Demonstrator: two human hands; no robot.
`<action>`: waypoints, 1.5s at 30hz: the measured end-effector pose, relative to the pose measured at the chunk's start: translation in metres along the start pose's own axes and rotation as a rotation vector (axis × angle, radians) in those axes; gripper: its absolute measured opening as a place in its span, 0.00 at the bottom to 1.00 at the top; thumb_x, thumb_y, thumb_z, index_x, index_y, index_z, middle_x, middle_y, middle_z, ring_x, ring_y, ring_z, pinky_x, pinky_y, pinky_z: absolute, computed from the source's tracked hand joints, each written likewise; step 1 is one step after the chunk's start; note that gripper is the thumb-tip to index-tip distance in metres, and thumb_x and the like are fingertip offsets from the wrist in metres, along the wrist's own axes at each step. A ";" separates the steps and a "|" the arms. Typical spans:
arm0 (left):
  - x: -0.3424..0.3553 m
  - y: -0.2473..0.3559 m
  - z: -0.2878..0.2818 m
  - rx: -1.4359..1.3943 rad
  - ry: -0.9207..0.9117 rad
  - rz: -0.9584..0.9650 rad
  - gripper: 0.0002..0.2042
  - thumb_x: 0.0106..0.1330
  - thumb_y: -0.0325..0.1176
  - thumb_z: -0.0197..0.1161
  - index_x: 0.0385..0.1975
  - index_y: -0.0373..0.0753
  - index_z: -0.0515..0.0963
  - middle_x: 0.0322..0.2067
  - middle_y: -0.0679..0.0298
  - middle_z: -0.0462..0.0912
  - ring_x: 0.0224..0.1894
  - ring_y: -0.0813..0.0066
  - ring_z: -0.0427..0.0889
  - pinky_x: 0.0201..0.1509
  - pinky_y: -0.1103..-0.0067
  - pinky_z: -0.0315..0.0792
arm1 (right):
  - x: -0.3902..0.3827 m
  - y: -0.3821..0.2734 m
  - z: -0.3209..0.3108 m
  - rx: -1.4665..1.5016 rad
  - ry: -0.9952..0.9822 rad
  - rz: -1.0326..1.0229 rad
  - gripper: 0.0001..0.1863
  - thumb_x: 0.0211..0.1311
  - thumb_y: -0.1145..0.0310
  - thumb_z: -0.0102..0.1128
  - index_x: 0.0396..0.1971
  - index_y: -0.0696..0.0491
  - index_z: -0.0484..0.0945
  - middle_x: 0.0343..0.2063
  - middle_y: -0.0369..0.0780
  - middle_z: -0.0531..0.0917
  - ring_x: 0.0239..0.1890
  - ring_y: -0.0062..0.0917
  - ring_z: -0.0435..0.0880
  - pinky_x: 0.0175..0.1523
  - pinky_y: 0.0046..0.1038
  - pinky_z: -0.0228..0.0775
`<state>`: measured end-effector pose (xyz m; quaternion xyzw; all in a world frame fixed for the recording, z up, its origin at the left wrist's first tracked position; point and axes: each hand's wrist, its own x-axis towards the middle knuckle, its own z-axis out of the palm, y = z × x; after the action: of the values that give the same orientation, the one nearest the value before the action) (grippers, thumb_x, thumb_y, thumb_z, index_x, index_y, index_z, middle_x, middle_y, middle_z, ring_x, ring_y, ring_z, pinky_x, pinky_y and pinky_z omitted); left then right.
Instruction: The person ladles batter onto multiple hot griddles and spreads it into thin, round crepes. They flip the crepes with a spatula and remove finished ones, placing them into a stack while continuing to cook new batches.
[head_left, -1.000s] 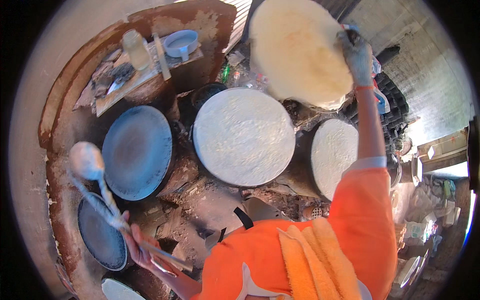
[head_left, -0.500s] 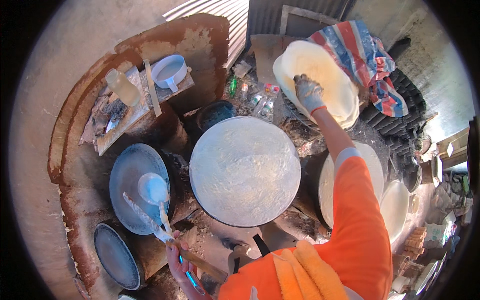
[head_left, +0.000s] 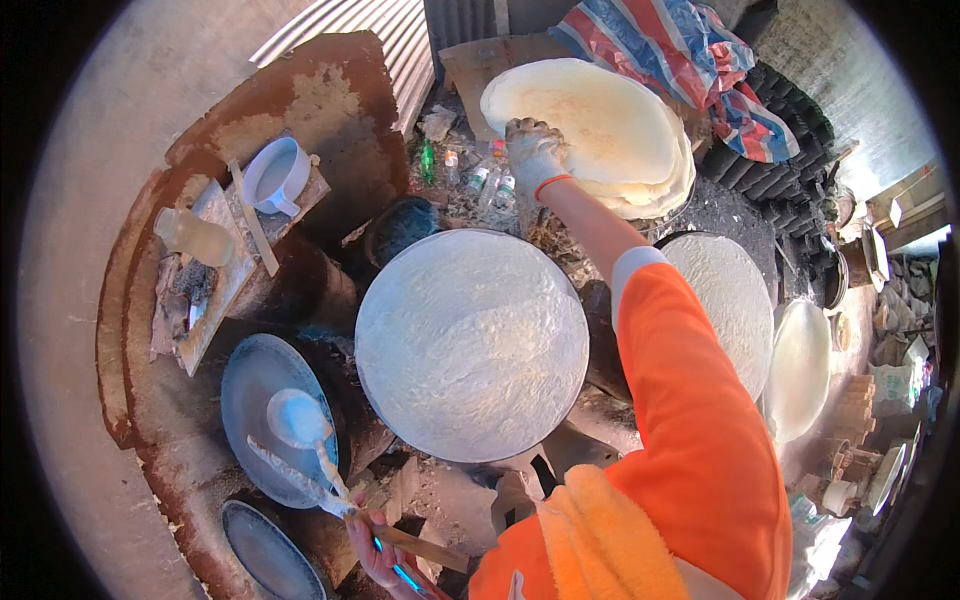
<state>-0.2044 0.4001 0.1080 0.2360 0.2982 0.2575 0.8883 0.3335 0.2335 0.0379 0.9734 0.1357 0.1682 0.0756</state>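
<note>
My right hand (head_left: 535, 155), in a pale stained glove, has its fingers curled at the near-left edge of a stack of large round pale sheets (head_left: 600, 120). Below it sits a round griddle coated in white batter (head_left: 470, 340). At the lower left my left hand (head_left: 378, 550) grips the long handles of a batter-coated ladle (head_left: 298, 418) and a flat wooden stick (head_left: 285, 465), held over a dark bare griddle (head_left: 250, 390). Another coated griddle (head_left: 715, 290) is at the right, partly behind my arm.
A board (head_left: 220, 300) holds a white cup (head_left: 280, 170) and a jar (head_left: 195, 235). Plastic bottles (head_left: 480, 185), a striped tarp (head_left: 680, 50) and dark stacked blocks (head_left: 770, 120) lie at the back. Another pale sheet (head_left: 800, 370) and another dark griddle (head_left: 265, 545) flank me.
My right hand has brought the raised pale sheet down onto the back stack and shifted left along it. The ladle in my left hand has moved right and down, over the dark griddle.
</note>
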 end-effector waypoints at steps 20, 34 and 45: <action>-0.040 0.034 -0.011 0.343 0.128 0.108 0.17 0.66 0.29 0.45 0.54 0.31 0.57 0.29 0.52 0.75 0.06 0.87 0.58 0.06 0.89 0.55 | -0.067 0.039 -0.045 -0.075 -0.075 -0.052 0.11 0.58 0.67 0.41 0.37 0.47 0.73 0.32 0.40 0.78 0.33 0.37 0.81 0.34 0.40 0.74; -0.090 0.032 -0.089 0.187 0.369 0.020 0.17 0.66 0.35 0.46 0.53 0.39 0.65 0.27 0.68 0.76 0.08 0.92 0.56 0.10 0.90 0.54 | -0.045 0.137 0.010 -0.178 0.078 -0.237 0.12 0.58 0.64 0.42 0.33 0.50 0.76 0.30 0.44 0.81 0.30 0.35 0.82 0.32 0.38 0.74; -0.141 0.009 -0.126 0.059 0.247 0.191 0.17 0.69 0.35 0.40 0.55 0.35 0.57 0.30 0.63 0.73 0.06 0.92 0.54 0.05 0.92 0.56 | 0.069 0.205 0.045 -0.293 0.261 -0.121 0.13 0.58 0.64 0.42 0.34 0.51 0.76 0.30 0.45 0.80 0.31 0.35 0.81 0.34 0.37 0.73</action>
<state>-0.3863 0.3564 0.0809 0.2555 0.3890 0.3589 0.8091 0.4612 0.0536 0.0569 0.9120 0.1765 0.3062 0.2081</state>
